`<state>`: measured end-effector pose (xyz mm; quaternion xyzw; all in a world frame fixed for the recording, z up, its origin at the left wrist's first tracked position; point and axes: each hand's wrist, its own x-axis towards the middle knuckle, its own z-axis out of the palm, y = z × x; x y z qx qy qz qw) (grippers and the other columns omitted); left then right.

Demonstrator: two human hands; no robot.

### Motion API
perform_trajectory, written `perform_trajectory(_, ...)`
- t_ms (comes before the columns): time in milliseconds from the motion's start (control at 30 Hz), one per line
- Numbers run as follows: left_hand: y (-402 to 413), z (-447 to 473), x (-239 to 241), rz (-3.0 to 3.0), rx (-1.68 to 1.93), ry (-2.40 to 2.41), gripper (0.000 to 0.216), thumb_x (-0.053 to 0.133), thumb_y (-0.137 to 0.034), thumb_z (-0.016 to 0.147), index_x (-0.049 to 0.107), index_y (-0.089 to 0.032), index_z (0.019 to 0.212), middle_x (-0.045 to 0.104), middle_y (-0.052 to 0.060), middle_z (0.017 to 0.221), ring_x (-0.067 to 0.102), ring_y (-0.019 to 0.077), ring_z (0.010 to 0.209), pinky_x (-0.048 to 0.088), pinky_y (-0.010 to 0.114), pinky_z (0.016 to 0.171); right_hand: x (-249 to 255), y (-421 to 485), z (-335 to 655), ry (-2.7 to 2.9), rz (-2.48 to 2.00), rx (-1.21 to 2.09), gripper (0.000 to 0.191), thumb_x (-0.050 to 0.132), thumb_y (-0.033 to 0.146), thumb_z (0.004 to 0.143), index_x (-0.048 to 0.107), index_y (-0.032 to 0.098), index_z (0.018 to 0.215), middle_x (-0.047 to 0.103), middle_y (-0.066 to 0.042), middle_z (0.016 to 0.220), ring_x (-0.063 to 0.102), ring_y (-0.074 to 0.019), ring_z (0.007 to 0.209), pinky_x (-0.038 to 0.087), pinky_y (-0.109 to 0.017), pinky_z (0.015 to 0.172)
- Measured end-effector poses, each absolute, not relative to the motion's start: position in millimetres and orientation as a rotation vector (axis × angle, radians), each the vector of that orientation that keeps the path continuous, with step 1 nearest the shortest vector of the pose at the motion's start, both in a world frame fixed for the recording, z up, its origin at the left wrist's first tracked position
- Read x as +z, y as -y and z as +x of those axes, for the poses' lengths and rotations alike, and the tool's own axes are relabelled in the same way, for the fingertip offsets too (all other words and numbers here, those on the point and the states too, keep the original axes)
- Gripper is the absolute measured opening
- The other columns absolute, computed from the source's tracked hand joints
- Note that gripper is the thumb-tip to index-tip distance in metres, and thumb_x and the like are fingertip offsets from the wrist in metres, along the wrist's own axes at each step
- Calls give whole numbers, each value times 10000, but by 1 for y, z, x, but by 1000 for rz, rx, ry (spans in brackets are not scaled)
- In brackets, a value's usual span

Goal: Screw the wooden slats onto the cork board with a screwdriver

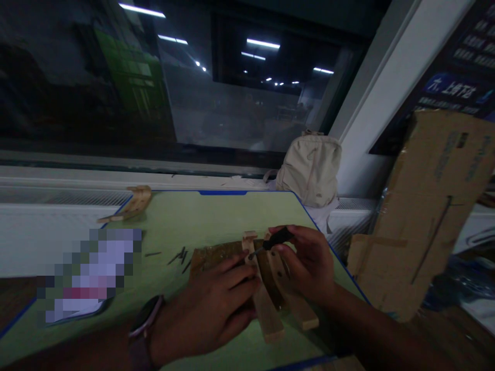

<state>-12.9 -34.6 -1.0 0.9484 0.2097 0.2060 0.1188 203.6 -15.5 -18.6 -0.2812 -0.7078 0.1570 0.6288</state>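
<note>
In the head view, my right hand (311, 263) is closed around the black handle of a screwdriver (279, 237). Its shaft slants down to the left, and the tip meets a hole or screw near the far end of a pale wooden piece (266, 309). My left hand (212, 301) steadies that piece from the left, fingers bent over its upper part; its thumb is partly hidden. Just to the right lies a second wooden piece (299, 307) with dark holes, partly under my right hand. Both rest over a brown, shiny-taped sheet (203, 260).
Several dark screws (180, 255) lie on the green tabletop (174, 211) left of the sheet. A curved wooden part (133, 205) sits at the far left corner, near a blurred-out phone-like object (93, 273). Beyond the table are a beige backpack (309, 167) and a large cardboard sheet (429, 206).
</note>
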Motion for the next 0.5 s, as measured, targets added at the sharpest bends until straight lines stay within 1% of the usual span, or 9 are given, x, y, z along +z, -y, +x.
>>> perform_trajectory(167, 34, -12, -2, 2768, 613, -611, 207, 560, -247, 940, 595, -174, 1131, 618, 69, 1211, 537, 244, 1179, 361, 439, 1126, -17, 15, 203, 1615, -642, 383, 434, 641, 66, 851, 533, 303, 1199, 698, -47, 1066, 711, -199, 970, 602, -374, 819)
perform_trajectory(300, 34, -13, -3, 2761, 615, -613, 212, 558, -230, 935, 590, -186, 1140, 602, 65, 1248, 511, 249, 1213, 372, 427, 1118, -14, 15, 203, 1667, -631, 516, 423, 574, 71, 897, 500, 315, 1233, 686, -51, 1074, 705, -191, 976, 606, -378, 809)
perform_trajectory(367, 34, -13, -2, 2752, 598, -619, 216, 563, -223, 930, 592, -189, 1141, 597, 58, 1255, 497, 246, 1232, 355, 421, 1133, -13, 16, 203, 1712, -626, 544, 424, 541, 75, 916, 494, 328, 1253, 679, -56, 1090, 699, -192, 988, 605, -385, 810)
perform_trajectory(500, 34, -13, -1, 2748, 606, -606, 247, 571, -212, 926, 583, -193, 1172, 586, 53, 1273, 464, 232, 1274, 312, 396, 1162, -12, 18, 202, 1743, -660, 541, 411, 525, 103, 935, 514, 341, 1269, 668, -63, 1161, 682, -194, 1039, 581, -396, 870)
